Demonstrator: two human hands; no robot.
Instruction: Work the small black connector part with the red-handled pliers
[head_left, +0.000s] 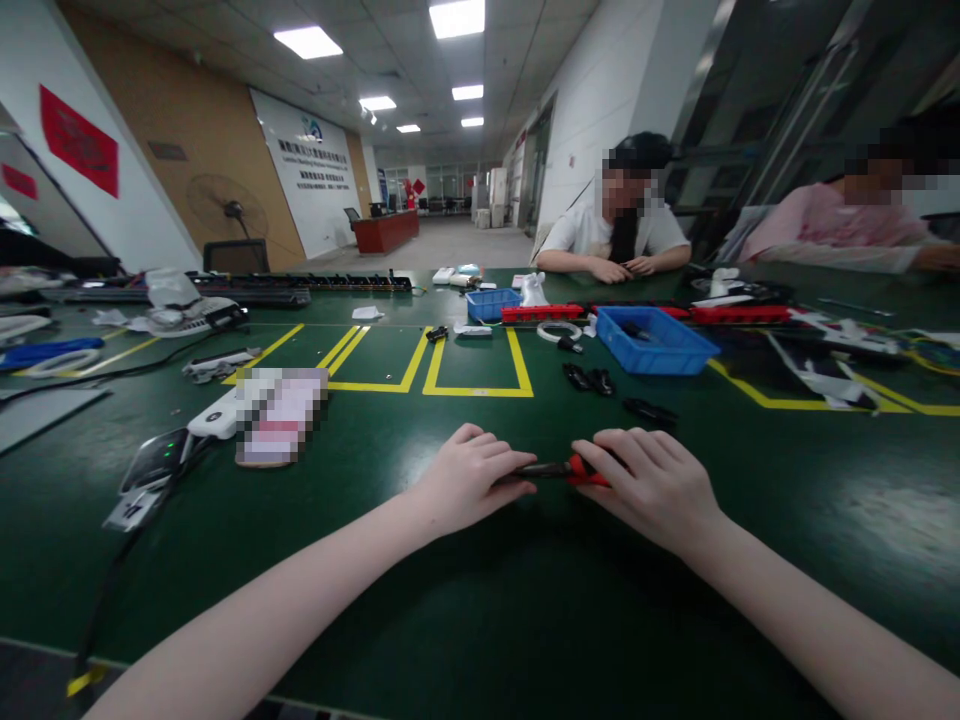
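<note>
A pair of pliers (553,469) with dark metal jaws and red handles is held level, just above the green table (480,590). My right hand (664,490) is closed around the red handles, which its fingers partly cover. At the other end, my left hand (465,485) pinches the tip of the jaws between thumb and fingers. Whether anything small sits in the jaws is hidden by those fingers. Beyond my right hand lie bundled black cables (589,378) and another dark bundle (651,411).
A blue bin (656,342) stands behind my right hand, with a smaller blue bin (493,303) farther back. Yellow tape (480,391) marks the tabletop. To the left lie a phone (281,420) and a black device (156,458) with a cable. Two people sit across the table.
</note>
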